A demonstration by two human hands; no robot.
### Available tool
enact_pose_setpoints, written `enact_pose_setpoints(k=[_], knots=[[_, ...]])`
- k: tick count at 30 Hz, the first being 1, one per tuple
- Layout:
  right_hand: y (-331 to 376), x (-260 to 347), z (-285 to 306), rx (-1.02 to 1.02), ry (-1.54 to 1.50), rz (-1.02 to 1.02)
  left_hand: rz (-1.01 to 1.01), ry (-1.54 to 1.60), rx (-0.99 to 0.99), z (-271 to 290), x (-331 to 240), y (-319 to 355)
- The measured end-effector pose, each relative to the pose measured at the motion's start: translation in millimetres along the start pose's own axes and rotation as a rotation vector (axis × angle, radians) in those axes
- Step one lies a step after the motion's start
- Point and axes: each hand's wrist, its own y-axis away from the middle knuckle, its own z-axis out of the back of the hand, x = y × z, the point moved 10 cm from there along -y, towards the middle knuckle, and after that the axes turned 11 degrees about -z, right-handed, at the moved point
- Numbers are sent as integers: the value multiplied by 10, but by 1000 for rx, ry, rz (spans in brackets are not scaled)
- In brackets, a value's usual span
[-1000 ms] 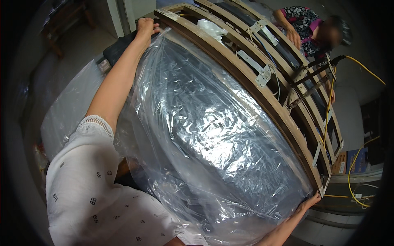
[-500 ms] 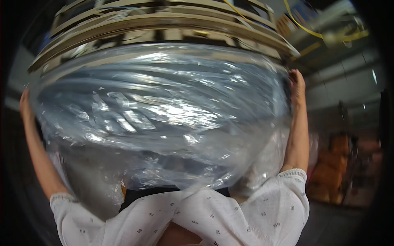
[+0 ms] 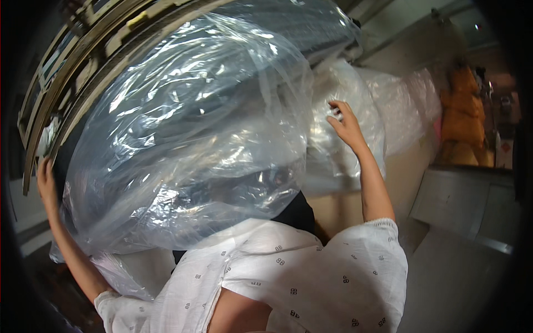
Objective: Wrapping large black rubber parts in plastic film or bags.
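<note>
A wide, dark grey-blue slab-like thing wrapped in loose clear plastic sheeting (image 3: 211,111) leans in front of me, slanting from lower left to upper right. Its exact kind is hidden by the glossy wrap. At its left edge, my left hand (image 3: 46,180) touches the side with fingers stretched upward; the thumb is not visible. My right hand (image 3: 347,127) is off the slab, fingers apart and slightly bent, holding nothing. It hovers over or just beside a cloudy clear plastic bag (image 3: 347,91). The lower plastic bulges against my waist.
A wooden slatted pallet or rack (image 3: 78,72) stands behind the slab at the upper left. More bundled plastic (image 3: 405,111) lies to the right. Orange-brown stacked bags (image 3: 463,122) are further right, above a grey metal box-like surface (image 3: 455,202). Wrapped material shows at lower left.
My view has turned to the right, so the pallet now lies at upper left. My right hand has come off the slab's right edge and moved inward; the left stays at the left edge.
</note>
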Motion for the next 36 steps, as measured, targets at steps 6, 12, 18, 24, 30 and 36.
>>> enact_pose_setpoints(k=[6,12,18,24,30,36], knots=[[-17,-7,-516,39,-73,127,-323,161,54,-992,-3012,-597],[41,206,-343,-84,-102,187,-182,562,-135,-1121,-2701,-629],[327,475,-393,-347,173,356,-238,447,-169,-1077,-2681,-659],[115,363,-566,150,-272,160,-211,521,-145,-1152,-2365,-686],[327,824,-377,646,-1321,50,-60,275,-188,-1056,-1936,-691],[469,712,-643,-242,203,376,-54,250,-227,-1063,-2087,-743]])
